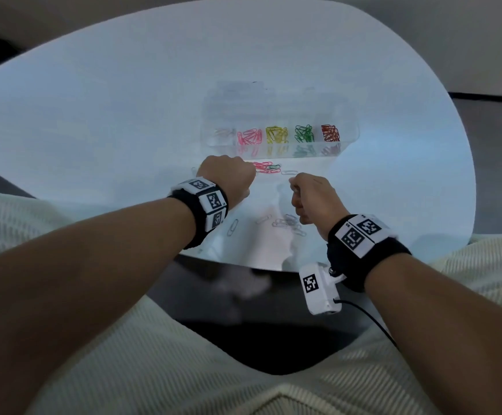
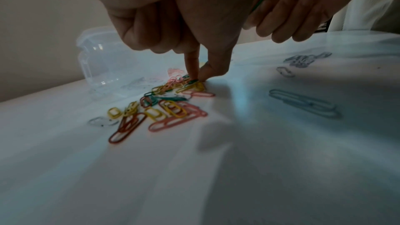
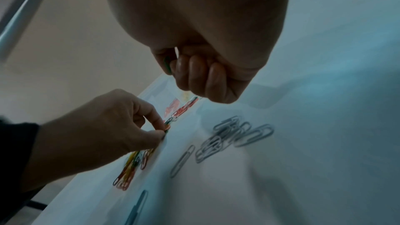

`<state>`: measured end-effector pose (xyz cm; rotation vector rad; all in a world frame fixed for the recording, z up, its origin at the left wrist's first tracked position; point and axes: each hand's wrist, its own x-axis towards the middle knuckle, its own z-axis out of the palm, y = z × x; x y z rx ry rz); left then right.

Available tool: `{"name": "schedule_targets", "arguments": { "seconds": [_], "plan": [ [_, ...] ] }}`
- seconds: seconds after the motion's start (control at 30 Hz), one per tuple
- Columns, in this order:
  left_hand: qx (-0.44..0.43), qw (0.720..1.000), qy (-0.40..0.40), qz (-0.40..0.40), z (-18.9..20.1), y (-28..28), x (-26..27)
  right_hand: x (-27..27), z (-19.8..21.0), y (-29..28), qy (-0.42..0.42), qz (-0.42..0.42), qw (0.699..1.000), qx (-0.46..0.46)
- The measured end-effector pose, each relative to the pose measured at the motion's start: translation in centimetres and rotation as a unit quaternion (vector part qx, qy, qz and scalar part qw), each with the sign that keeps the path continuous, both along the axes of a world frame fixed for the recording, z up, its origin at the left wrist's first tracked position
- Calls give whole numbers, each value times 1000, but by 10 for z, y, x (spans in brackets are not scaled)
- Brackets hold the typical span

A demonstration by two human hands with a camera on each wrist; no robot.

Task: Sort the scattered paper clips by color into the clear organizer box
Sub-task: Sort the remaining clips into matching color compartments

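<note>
The clear organizer box [image 1: 348,136] stands mid-table, its front compartments holding pale, pink, yellow, green and red clips in separate groups. Just in front of it lies a mixed pile of coloured paper clips [image 2: 171,107]. My left hand [image 2: 198,76] reaches down into the far end of this pile, index finger and thumb pinching a green clip [image 2: 193,81] that still lies on the table. My right hand [image 3: 173,67] hovers above the table to the right, its fingers curled round another green clip [image 3: 167,65].
A cluster of silver clips [image 3: 229,136] lies near the table's front edge under my right hand, with single silver clips [image 2: 303,103] beside it. The white oval table [image 1: 94,130] ends close to my lap. The box's open lid [image 1: 237,94] lies behind it.
</note>
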<state>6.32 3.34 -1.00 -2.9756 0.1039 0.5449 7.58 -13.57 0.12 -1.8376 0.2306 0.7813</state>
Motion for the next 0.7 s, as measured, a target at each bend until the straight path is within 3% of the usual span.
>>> {"name": "schedule_targets", "arguments": {
  "seconds": [0.37, 0.57, 0.7],
  "plan": [
    [40, 997, 26, -64, 12, -5, 4, -2, 5, 2, 9, -15, 999, 30],
    [-27, 999, -23, -5, 15, -6, 4, 2, 10, 0, 12, -57, 997, 50],
    [-121, 986, -70, 90, 26, -8, 6, 7, 14, -2, -19, -113, 992, 62]
  ]
}}
